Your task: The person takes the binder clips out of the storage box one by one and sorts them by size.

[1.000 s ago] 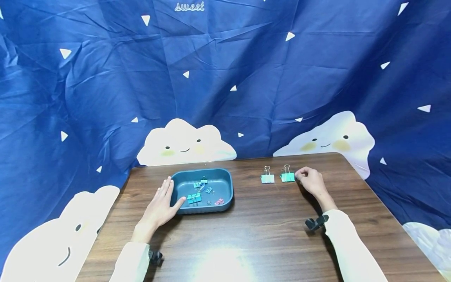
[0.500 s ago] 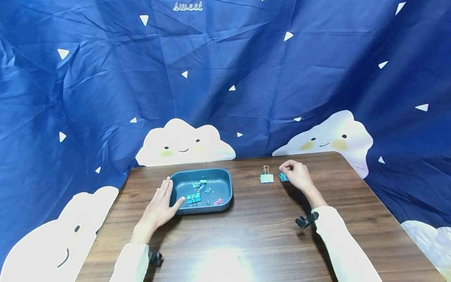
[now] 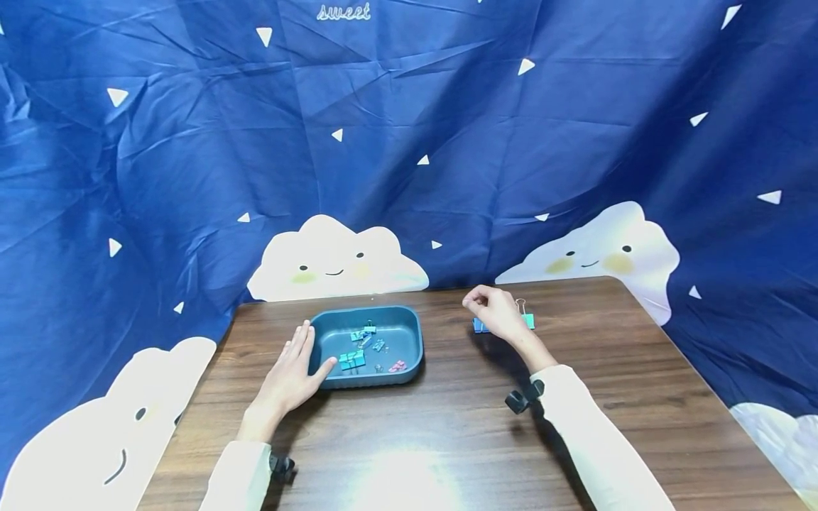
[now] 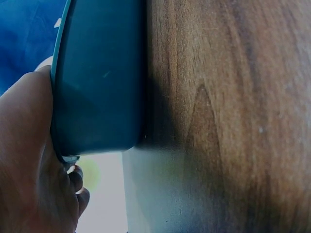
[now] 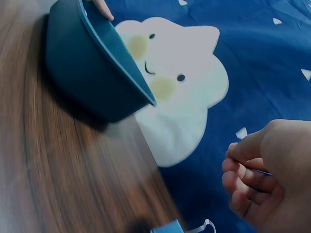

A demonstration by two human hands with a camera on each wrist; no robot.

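Bright light is shining on the worktop [image 3: 447,411] in the head view, making a big white glare near the bottom, and a dark shadow is lying beside the right sleeve [image 3: 591,426]. Both wrist views are looking dimmer and a bit fuzzy, with the blue-green tub [image 4: 97,87] sitting in shade.

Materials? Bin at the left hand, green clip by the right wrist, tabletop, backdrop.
Bin: likely plastic, satin; smooth teal wall, rounded corners.
Green clip: probably painted metal, finish hard to judge; thin wire handle shows.
Tabletop: wood or wood-look laminate, glossy; streaky grain, bright light reflection.
Backdrop: thin cloth, likely synthetic; creases and soft sheen.
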